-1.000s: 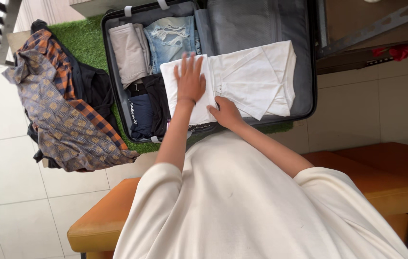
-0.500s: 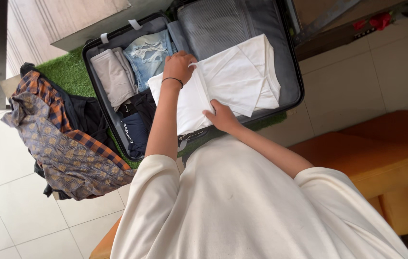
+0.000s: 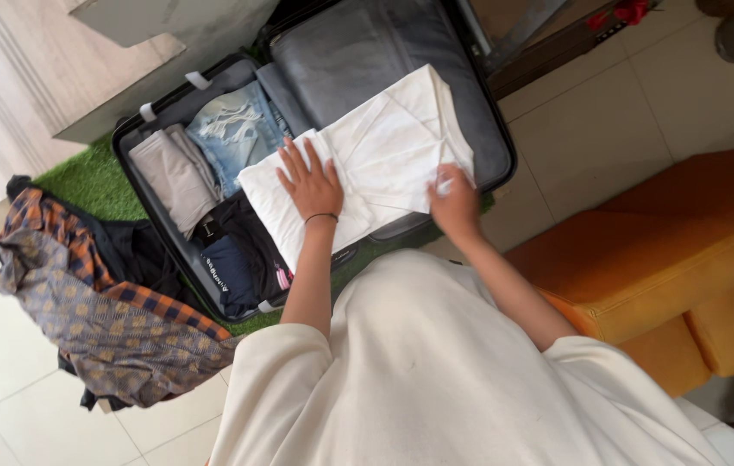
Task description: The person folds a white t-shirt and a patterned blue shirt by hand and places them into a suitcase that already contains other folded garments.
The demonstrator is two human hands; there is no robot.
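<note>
A white folded garment (image 3: 384, 147) lies across the middle of an open dark suitcase (image 3: 496, 147) on the floor. My left hand (image 3: 311, 183) rests flat on the garment's left part, fingers spread, a thin dark band on the wrist. My right hand (image 3: 453, 200) pinches the garment's lower right edge, with cloth bunched between the fingers. Packed in the suitcase's left half are a beige folded piece (image 3: 175, 173), faded ripped jeans (image 3: 233, 134) and dark clothes (image 3: 233, 259). The right half shows grey lining (image 3: 358, 52).
A heap of patterned and orange-checked clothes (image 3: 95, 311) lies on the tiles left of the suitcase, partly on a green grass mat (image 3: 82, 177). An orange cushioned bench (image 3: 669, 250) stands at the right. A pale cabinet base (image 3: 169, 52) sits behind the suitcase.
My right hand has slid from the garment's lower middle to its lower right edge and gripped the cloth. My left hand has opened flat and moved down the garment. The camera view has shifted.
</note>
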